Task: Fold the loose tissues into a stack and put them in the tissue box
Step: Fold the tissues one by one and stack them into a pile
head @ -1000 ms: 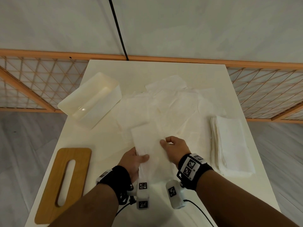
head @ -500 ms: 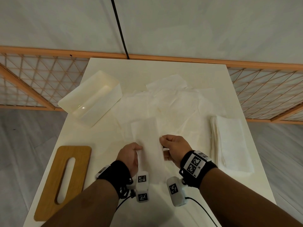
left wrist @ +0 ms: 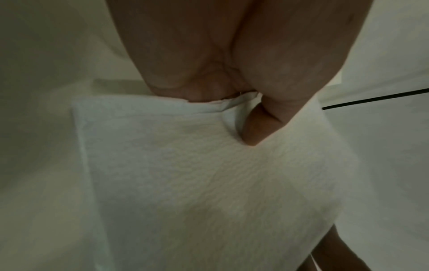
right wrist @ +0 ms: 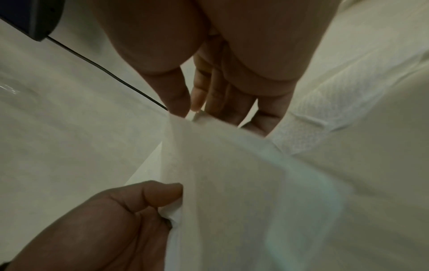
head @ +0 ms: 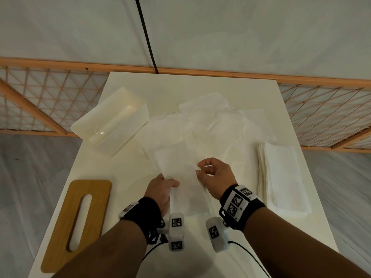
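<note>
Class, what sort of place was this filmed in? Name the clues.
Probably an indoor recording workspace, not a home: a plain white table against a bare wall, wooden lattice panels behind it, and tagged wrist cameras.

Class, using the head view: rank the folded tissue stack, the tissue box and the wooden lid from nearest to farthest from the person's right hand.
1. Folded tissue stack: just right of the right hand, at the table's right edge.
2. Tissue box: far left, open.
3. Wooden lid: near left corner, flat. It is roughly level with the box in distance, so I would not rank these two firmly.
</note>
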Demonstrator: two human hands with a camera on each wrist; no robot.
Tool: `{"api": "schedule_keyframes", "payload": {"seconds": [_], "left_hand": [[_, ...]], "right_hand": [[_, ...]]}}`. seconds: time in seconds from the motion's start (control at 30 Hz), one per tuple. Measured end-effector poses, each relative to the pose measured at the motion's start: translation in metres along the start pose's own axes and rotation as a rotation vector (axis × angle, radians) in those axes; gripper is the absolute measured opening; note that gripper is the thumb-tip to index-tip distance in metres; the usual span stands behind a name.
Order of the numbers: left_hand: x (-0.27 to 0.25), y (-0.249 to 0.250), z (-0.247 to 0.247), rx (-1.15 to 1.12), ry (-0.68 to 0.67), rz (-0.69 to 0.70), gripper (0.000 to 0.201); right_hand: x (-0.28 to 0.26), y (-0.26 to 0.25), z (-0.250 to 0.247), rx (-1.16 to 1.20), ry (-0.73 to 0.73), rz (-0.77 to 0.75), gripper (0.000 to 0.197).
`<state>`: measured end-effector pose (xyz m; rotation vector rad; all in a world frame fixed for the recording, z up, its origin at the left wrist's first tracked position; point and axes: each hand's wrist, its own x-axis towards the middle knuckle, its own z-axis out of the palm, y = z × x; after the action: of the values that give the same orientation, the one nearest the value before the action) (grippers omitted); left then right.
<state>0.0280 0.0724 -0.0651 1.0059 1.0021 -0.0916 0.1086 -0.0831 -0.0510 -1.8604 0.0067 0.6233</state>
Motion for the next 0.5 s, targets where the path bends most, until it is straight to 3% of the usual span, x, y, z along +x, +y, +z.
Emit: {"api": "schedule_keyframes", "payload": {"seconds": [0.13, 0.3, 0.5], "left_hand": [[0.001, -0.002, -0.002, 0.007, -0.016, 0.01, 0.034], [-0.001, -0.002, -0.003, 0.0, -0.03, 0.021, 0.034], [0.0, -0.004, -0.008, -0.003, -0.068, -0.003, 0.026]], "right_hand": [[-0.002, -0.002, 0.003, 0.066, -0.029, 0.022, 0.026], [0.0, -0.003, 0.006, 0.128, -0.043, 0.09, 0.072], [0.002, 0.001, 0.011, 0.062, -0.035, 0.158, 0.056]]}}
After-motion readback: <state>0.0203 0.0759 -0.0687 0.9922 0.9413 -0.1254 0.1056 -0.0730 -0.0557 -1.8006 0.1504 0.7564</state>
